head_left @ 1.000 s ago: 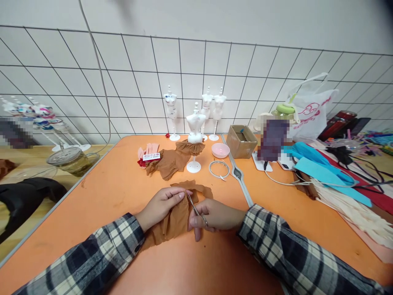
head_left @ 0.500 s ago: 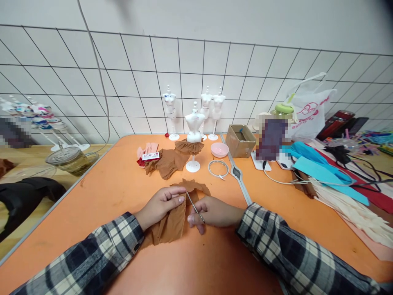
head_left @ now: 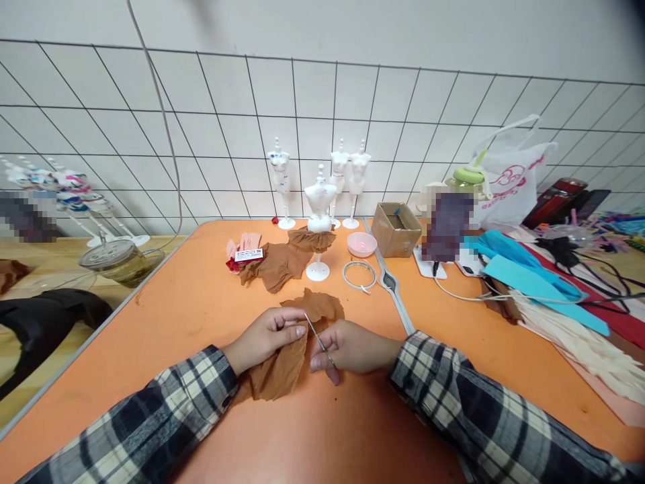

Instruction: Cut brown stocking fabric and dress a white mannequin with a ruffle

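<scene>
My left hand (head_left: 267, 338) pinches the top edge of a crumpled brown cloth (head_left: 282, 373) between thumb and fingers. The cloth hangs down onto the orange table (head_left: 201, 430), and part of it spreads out behind my hands. In my right hand (head_left: 353, 346) is a pair of small metal scissors (head_left: 319, 341), its tips pointing up and left, close to my left fingertips at the cloth's edge. Behind them stands a white mannequin (head_left: 320, 202) with a ruffled brown skirt (head_left: 311, 239) around its base.
More brown cloth (head_left: 277, 265) lies left of the mannequin. To its right are a pink bowl (head_left: 361, 245), a ring of wire (head_left: 359, 275) and a cardboard box (head_left: 396, 230). Colored fabric strips (head_left: 544, 286) and cables cover the right side.
The brown cloth behind my hands has shifted and rises a little higher. Both hands keep nearly the same place and hold; the whole view has moved slightly.
</scene>
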A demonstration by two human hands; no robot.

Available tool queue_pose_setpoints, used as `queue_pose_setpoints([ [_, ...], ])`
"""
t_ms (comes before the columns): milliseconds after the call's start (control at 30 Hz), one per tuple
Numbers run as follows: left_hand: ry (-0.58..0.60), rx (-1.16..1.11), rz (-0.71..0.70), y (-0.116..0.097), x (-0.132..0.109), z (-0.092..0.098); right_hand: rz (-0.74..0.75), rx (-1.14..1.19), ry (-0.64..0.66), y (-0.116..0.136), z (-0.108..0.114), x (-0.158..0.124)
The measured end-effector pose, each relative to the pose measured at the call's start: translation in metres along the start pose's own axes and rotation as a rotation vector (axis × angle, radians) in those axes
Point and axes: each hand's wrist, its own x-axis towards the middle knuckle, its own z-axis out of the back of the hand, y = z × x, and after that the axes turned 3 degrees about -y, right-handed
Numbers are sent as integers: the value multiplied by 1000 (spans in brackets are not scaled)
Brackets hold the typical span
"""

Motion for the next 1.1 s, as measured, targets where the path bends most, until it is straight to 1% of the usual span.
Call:
queue_pose_setpoints([
  [100, -24, 3, 27, -1, -1, -1, 28, 26, 42, 1, 1, -1],
  [267, 90, -22, 21, -4, -1, -3, -27, 32, 26, -1, -1, 1],
  [500, 73, 25, 6, -1, 0, -1, 26, 68, 108, 7, 2, -4],
  [567, 73, 24, -1, 0, 0, -1, 22, 74, 101, 6, 2, -4],
  [700, 97, 21, -9, -1, -1, -1, -21, 51, 43, 2, 0, -1],
  [800, 111, 4, 9, -2, -1, -2, -29, 32, 73, 2, 1, -1],
  [900, 96, 1, 28, -3, -1, -2, -22, 48, 119, 4, 3, -4],
  [1000, 60, 14, 39, -2, -2, -2, -12, 71, 112, 3, 2, -3],
  [1100, 50, 28, 32, -1, -2, -2, -9, 74, 96, 1, 1, -1],
])
